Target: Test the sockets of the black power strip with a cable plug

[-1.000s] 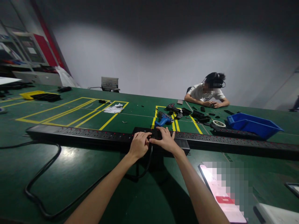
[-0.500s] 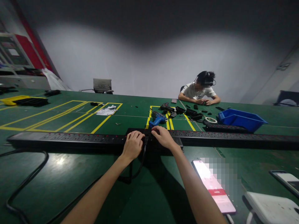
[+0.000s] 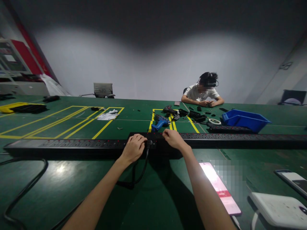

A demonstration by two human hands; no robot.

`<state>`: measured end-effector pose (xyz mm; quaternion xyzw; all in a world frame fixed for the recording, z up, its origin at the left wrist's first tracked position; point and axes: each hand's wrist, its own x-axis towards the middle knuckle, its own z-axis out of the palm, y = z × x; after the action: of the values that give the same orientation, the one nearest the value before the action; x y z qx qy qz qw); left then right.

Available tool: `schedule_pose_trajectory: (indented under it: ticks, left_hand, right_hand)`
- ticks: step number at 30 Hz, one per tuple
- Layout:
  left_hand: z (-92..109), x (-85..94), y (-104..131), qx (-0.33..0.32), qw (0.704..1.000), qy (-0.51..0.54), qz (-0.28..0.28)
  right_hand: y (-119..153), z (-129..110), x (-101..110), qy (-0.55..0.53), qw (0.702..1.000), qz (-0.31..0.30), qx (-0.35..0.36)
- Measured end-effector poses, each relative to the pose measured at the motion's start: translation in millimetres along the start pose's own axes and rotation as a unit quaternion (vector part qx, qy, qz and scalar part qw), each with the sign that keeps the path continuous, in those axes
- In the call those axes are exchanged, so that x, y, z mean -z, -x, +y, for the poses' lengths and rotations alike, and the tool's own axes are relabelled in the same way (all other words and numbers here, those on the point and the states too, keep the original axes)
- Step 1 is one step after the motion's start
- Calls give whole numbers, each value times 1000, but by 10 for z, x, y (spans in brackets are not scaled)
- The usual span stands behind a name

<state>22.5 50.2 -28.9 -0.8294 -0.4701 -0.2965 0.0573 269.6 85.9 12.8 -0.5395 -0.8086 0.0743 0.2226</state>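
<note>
- At mid-table, left hand (image 3: 134, 147) palm down on the shorter black unit (image 3: 165, 152), just left of the black plug (image 3: 149, 142); fingers bent and close together, tips by the plug; cannot tell if they pinch it.
- Right hand (image 3: 174, 139) right of the plug, apart from it, over the far side of the unit; fingers curled inward, loose fist shape; cannot tell if anything is inside or if it touches the unit.
- Both forearms reach forward from the bottom edge, angled in toward each other; right wrist bent inward, left wrist nearly straight.
- Plug sits upright on the unit's top, between the hands; black cord (image 3: 145, 166) drops from it down the near side.
- Long black power strip (image 3: 79, 144) runs across the green table (image 3: 100, 191), passing both sides of the unit.
- Blue drill (image 3: 160, 123) just beyond the unit; phone (image 3: 223, 193) near the right forearm.
</note>
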Motion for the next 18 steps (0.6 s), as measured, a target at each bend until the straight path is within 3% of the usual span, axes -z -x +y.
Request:
schedule_pose_trajectory:
  ticks: [6,18]
  left_hand:
    - [-90,3,7,-12,999,14,-28]
    - [-74,-25,-9,3,1000,3,-14]
  right_hand:
    - [-18,113,-7,9,999,-49,10]
    - [-31,117,-24,-14,996,-88,14]
